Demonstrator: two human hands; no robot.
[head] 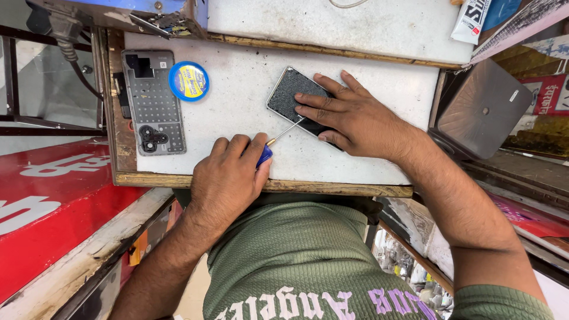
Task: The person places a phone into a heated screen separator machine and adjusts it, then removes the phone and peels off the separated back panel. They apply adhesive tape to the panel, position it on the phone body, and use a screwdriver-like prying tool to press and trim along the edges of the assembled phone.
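Head | our L hand (228, 178) grips screwdriver (274, 142), tip at phone (287, 95) edge | R hand (349, 115) flat on phone | we judge phone unopened yet

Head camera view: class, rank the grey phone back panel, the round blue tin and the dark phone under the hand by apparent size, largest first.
1. Grey phone back panel.
2. Dark phone, though the right hand hides part of it, so its rank against the panel is unsure.
3. Round blue tin, clearly smallest.
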